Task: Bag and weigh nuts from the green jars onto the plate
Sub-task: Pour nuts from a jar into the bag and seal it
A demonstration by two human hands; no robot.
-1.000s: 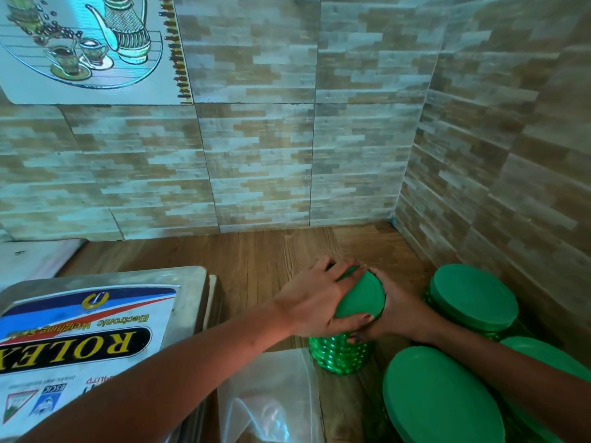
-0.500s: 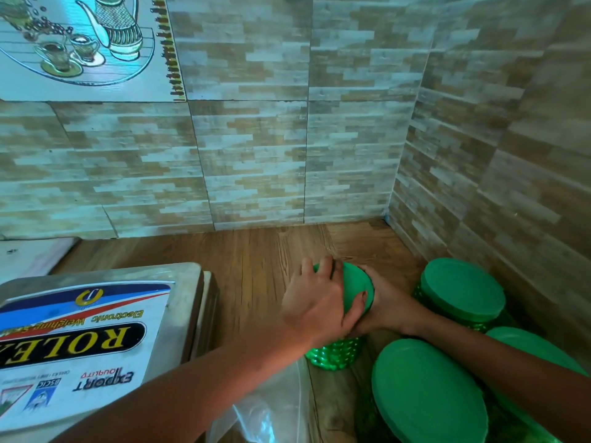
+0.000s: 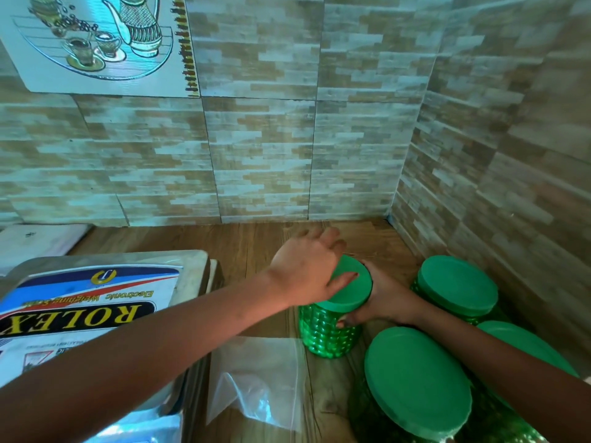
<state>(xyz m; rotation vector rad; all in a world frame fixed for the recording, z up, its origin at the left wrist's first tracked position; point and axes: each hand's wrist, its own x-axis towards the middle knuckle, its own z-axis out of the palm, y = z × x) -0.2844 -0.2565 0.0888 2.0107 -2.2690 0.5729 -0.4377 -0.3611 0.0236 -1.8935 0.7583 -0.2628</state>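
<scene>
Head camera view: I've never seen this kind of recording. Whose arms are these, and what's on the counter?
No machine here: these are a person's bare arms, filmed by a camera worn on the head, looking forward and down. The right hand holds a small green jar by its side, while the left hand grips its lid from above. Three more lidded green jars stand to the right. A clear plastic bag lies on the wooden counter, and a weighing scale sits at the left.
</scene>
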